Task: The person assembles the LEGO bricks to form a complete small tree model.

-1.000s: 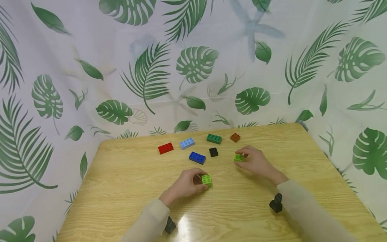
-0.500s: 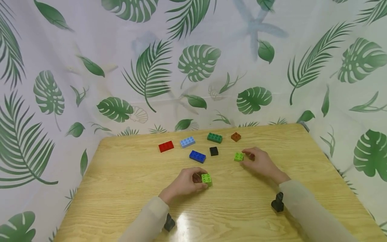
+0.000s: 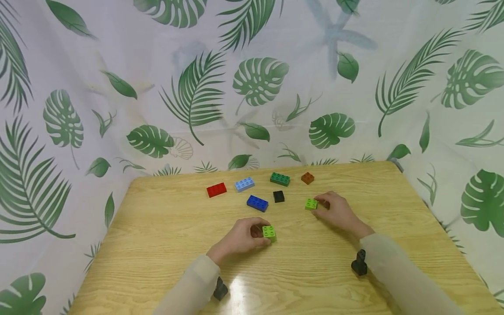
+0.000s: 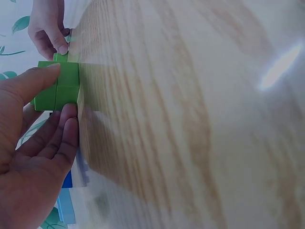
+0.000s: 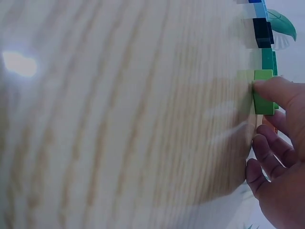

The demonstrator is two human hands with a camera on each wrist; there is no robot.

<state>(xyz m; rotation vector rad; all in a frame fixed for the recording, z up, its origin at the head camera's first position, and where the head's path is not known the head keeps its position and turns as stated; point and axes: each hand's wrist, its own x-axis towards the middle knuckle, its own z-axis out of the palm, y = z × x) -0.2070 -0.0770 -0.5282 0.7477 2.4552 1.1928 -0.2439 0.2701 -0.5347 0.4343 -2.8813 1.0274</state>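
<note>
My left hand (image 3: 242, 236) pinches a lime green block (image 3: 269, 233) between thumb and fingers, near the middle of the table. In the left wrist view a seam splits this lime green block (image 4: 57, 87), like two bricks stacked. Farther right, my right hand (image 3: 336, 212) holds a thinner lime green brick (image 3: 311, 204) at its right side, thumb toward me. The right wrist view shows the thumb on the near face of this brick (image 5: 264, 98); the index finger is partly hidden, and the other fingers curl loosely beside it.
Beyond the hands lie loose bricks: red (image 3: 216, 190), light blue (image 3: 244, 184), dark blue (image 3: 257, 203), black (image 3: 278, 196), dark green (image 3: 280, 178) and brown (image 3: 307, 177). A leaf-print cloth (image 3: 260, 83) hangs along the back of the wooden table (image 3: 157, 236).
My right-hand fingers have slid slightly right along the thin lime green brick, showing more of its top. The left hand keeps its grip in place. The head view has shifted slightly.
</note>
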